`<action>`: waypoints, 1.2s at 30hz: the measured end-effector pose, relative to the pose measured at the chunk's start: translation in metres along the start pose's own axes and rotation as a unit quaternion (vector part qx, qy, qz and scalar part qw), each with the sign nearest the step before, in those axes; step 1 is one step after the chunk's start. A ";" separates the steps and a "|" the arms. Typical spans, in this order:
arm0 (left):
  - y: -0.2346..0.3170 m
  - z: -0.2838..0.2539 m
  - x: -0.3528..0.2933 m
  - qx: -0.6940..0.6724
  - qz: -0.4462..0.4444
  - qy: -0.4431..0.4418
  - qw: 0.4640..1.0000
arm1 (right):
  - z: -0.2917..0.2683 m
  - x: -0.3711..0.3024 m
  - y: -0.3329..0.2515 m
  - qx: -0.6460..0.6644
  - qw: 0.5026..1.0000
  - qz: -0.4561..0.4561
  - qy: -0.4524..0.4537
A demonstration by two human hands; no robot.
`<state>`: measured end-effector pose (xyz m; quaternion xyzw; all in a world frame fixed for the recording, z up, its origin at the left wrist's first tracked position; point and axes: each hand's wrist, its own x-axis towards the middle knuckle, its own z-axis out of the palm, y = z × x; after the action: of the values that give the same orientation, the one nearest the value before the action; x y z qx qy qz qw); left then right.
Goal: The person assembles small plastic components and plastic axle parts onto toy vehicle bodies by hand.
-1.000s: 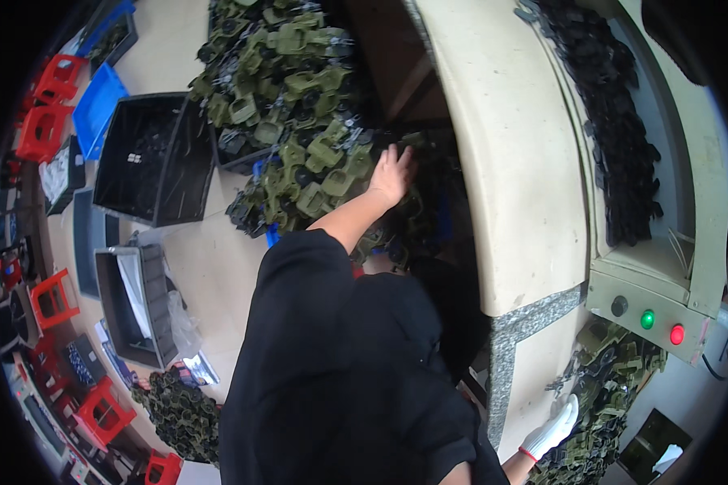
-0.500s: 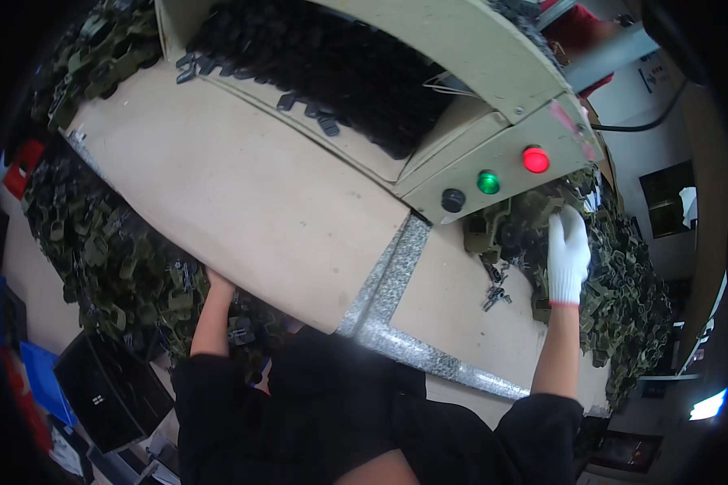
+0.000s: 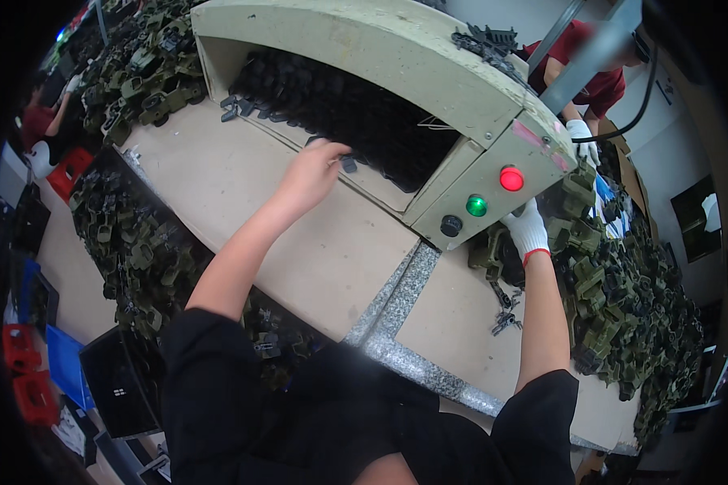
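My bare left hand (image 3: 311, 171) is at the front lip of a bin, its fingers pinched at a small black plastic part (image 3: 349, 165) on that lip. Behind it, the bin holds a dark heap of black parts (image 3: 340, 109). My right hand (image 3: 528, 229), in a white knitted glove with a red cuff, reaches beside the machine's control panel (image 3: 493, 182). Its fingertips are partly hidden by the panel's edge, next to an olive-green toy vehicle body (image 3: 485, 255). What the glove holds, if anything, does not show.
Large piles of olive-green toy vehicle parts (image 3: 623, 299) lie to the right, with another pile (image 3: 129, 242) at the left. Small dark fittings (image 3: 505, 311) rest on the table (image 3: 453, 331). A co-worker in red (image 3: 598, 81), with a white glove, stands behind the machine.
My left hand has come up from the green pile at the left to the bin's lip. My right hand has moved left to beside the control panel. The view has shifted.
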<state>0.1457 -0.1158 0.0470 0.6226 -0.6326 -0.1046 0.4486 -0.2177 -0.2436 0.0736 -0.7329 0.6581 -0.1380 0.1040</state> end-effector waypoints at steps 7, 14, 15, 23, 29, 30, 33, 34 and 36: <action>0.021 0.109 0.112 0.256 -0.150 -0.174 0.939 | -0.003 -0.022 -0.025 0.057 0.995 0.084 -0.009; -0.014 0.126 0.117 0.291 -0.074 -0.105 0.948 | 0.018 0.016 0.024 0.228 0.973 0.028 -0.004; -0.022 0.127 0.121 0.271 -0.067 -0.085 0.956 | 0.016 0.013 0.028 0.294 0.955 0.027 -0.023; -0.001 0.097 0.084 0.123 0.044 0.144 0.981 | -0.008 -0.023 0.010 0.558 0.827 0.060 -0.030; 0.008 0.070 0.065 -0.200 -0.144 0.122 0.961 | -0.057 -0.090 0.015 0.676 0.731 -0.055 -0.077; 0.014 0.067 0.058 -0.348 -0.209 0.100 0.909 | -0.056 -0.106 0.021 0.684 0.716 -0.062 -0.125; 0.016 0.062 0.025 -0.491 -0.242 -0.003 0.837 | -0.029 -0.170 0.025 0.703 0.672 0.012 -0.234; 0.025 0.059 0.009 -0.555 -0.239 -0.061 0.794 | -0.016 -0.187 0.026 0.710 0.649 0.031 -0.270; 0.048 0.063 -0.029 -0.590 -0.244 -0.101 0.763 | 0.007 -0.209 0.022 0.736 0.612 0.055 -0.285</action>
<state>0.0638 -0.1069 0.0310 0.3542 -0.3141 -0.6254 0.6203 -0.2558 -0.0390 0.0460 -0.3753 0.3117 -0.3542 0.7978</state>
